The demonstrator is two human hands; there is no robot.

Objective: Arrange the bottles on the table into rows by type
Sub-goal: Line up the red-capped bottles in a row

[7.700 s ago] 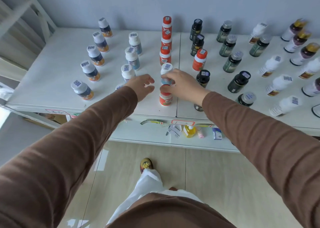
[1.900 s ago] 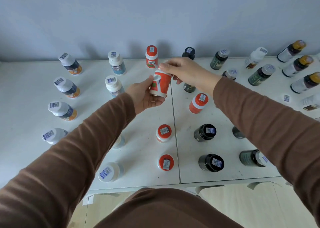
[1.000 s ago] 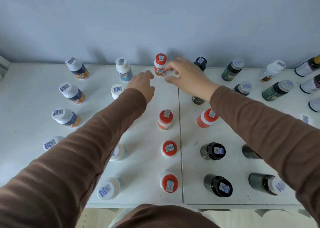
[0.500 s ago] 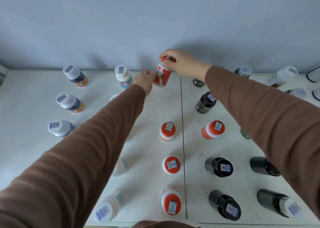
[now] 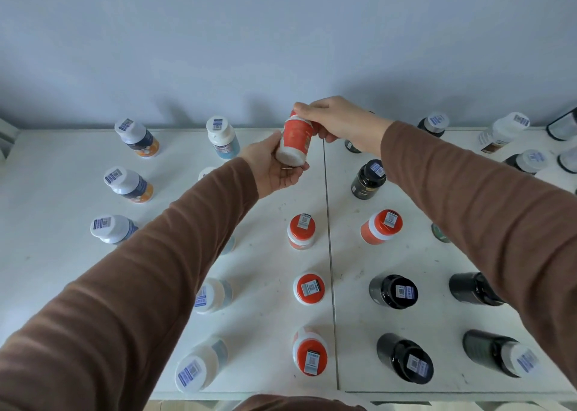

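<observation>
**Head view: red bottle held in both hands above the table**

Head camera shows white-capped bottles [image 5: 130, 184] standing at the left of the white table [image 5: 62, 270]. Left hand [image 5: 274, 168] cups the base of a tilted red bottle [image 5: 295, 143], lifted near the far edge; right hand [image 5: 340, 122] pinches its cap. Three red-capped bottles [image 5: 301, 231] line up below, black bottles [image 5: 393, 292] to the right.

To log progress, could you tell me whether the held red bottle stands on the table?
No, the red bottle is tilted above the table, gripped by both the left hand and right hand.
</observation>
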